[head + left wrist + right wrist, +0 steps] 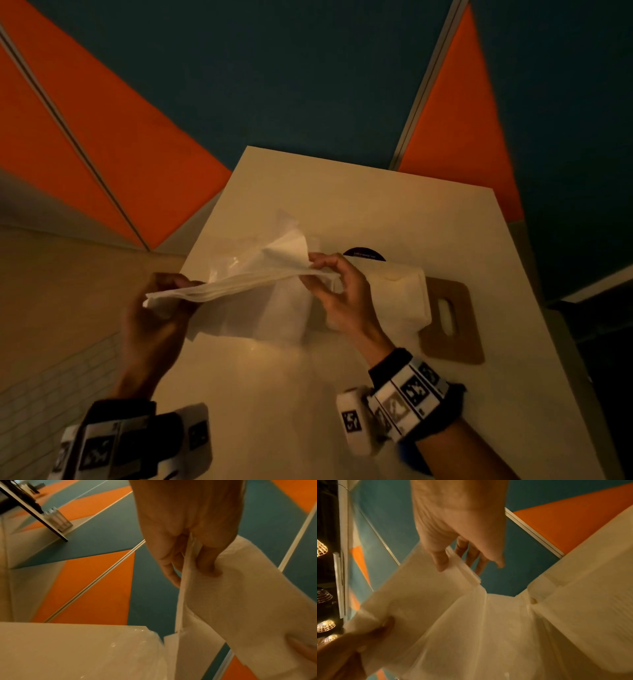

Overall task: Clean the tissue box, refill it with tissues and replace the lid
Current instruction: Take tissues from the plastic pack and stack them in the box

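Note:
Both hands hold a flat stack of white tissues level above the table. My left hand grips its left end, fingers curled round it. My right hand pinches the right end between thumb and fingers. In the left wrist view the tissues hang from my fingers; in the right wrist view my thumb presses the stack. Behind my right hand stands the white tissue box. Its brown lid, with a slot, lies flat to the right.
A clear plastic wrapper lies crumpled on the white table under the tissues. A dark round object sits behind the box. The table's left edge drops to an orange and teal floor.

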Demonstrator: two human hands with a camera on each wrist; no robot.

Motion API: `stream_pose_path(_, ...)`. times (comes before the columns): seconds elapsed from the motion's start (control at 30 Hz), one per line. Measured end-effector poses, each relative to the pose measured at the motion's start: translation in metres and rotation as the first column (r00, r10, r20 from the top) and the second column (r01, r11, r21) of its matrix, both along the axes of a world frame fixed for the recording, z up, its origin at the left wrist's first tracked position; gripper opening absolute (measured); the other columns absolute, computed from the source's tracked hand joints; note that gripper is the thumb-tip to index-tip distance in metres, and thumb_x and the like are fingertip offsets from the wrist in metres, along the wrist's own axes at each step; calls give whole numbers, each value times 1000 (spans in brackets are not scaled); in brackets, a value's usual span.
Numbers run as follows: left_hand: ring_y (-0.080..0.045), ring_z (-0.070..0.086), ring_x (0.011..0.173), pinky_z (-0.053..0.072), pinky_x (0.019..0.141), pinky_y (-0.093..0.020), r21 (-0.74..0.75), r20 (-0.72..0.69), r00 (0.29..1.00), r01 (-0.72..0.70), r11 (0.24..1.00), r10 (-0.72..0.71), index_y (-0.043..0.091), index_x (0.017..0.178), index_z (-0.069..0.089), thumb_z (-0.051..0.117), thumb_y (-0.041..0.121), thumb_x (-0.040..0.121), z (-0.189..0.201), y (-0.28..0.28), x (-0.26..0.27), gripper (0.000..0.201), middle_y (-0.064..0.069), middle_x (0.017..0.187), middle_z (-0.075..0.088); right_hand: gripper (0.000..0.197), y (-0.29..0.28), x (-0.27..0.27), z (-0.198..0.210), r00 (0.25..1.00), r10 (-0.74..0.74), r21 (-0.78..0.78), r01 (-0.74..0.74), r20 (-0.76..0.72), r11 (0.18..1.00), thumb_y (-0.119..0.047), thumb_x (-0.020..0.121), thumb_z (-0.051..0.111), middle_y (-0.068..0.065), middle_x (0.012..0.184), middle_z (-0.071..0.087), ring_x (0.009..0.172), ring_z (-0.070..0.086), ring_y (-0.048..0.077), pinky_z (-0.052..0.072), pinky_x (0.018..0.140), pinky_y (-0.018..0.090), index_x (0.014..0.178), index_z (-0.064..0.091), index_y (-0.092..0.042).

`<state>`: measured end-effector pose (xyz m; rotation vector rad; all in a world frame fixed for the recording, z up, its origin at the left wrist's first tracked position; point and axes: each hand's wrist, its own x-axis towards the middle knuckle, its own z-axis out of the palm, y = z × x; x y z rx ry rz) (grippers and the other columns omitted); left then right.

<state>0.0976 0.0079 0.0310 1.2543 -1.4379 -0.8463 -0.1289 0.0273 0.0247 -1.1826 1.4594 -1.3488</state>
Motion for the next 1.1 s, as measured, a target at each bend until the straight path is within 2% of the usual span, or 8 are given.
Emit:
stream_pose_path(0.27, 10, 62, 64, 47, 51, -4, -50, -117, 989, 89, 995, -94, 37, 74, 61, 64, -4, 81, 19, 0, -29, 42, 11, 73, 63, 39, -3, -21, -6, 977, -179, -199, 153, -118, 968, -2, 72, 78, -6, 107, 57, 109, 55, 18, 44, 94, 15, 88, 62, -34)
stream_pose_path(0.43, 6, 65, 79, 53, 62, -8, -136, -167, 982, 70, 988, -92, 24, 97, 57, 71, 24, 78, 43, -22, -46, 23, 15, 90, 65, 46, -9, -45, 13, 985, -161, -79, 156, -67, 985, -15, 81, 72, 4, 127, 58, 113, 59, 15, 50, 88, 12, 124, 54, -17)
stream_pose_path(0.53, -13, 62, 95, 57, 75, -26, -56, -124, 989, 75, 996, -82, 8, 122, 49, 70, 31, 78, 39, -36, -51, 55, -3, 111, 58, 23, -9, -48, 25, 993, -110, -22, 109, -47, 994, -20, 88, 64, -6, 105, 66, 94, 64, 2, 54, 77, 20, 109, 58, -28)
stream_pose_path(0.63, -8, 56, 103, 53, 76, -22, 32, -96, 987, 133, 991, -130, 20, 131, 38, 69, 46, 73, 28, -42, -52, 72, 1, 125, 49, 19, -13, -51, 33, 994, -112, -14, 112, -17, 994, -23, 92, 58, -7, 100, 63, 87, 61, 1, 50, 68, 16, 110, 53, -26)
stream_pose_path(0.8, -12, 51, 65, 43, 58, -33, 211, -98, 992, -52, 976, 74, 24, 130, 31, 46, 66, 80, 4, -20, -44, 67, -2, 83, 53, 20, -13, -55, 40, 985, -158, -37, 161, 64, 986, -21, 94, 55, -14, 95, 61, 83, 60, -2, 51, 65, 14, 112, 51, -26)
stream_pose_path(0.93, -30, 69, 70, 52, 53, -33, 637, -511, 856, 439, 634, -78, 42, 142, 10, 31, 88, 65, -6, 4, -52, 92, -20, 99, 69, 17, -11, -52, 42, 990, -123, -12, 125, 75, 992, -20, 93, 57, -13, 97, 60, 88, 59, 3, 50, 76, 23, 106, 54, -32)
stream_pose_path(1.03, -50, 60, 106, 58, 66, -49, 576, -801, 592, 721, 385, 89, 47, 142, 0, 34, 89, 57, -14, 4, -67, 101, -32, 125, 57, 18, -8, -47, 47, 992, -61, -1, 61, 108, 998, -16, 92, 57, -7, 99, 64, 94, 61, 14, 52, 88, 38, 98, 58, -33)
stream_pose_path(1.1, -55, 51, 114, 56, 71, -56, 469, -883, 428, 819, 329, 195, 44, 141, 12, 42, 85, 58, -19, -3, -76, 98, -37, 132, 47, 19, -5, -44, 51, 986, 12, -8, -11, 169, 1000, -13, 92, 57, -3, 99, 66, 96, 62, 18, 51, 92, 41, 98, 62, -30)
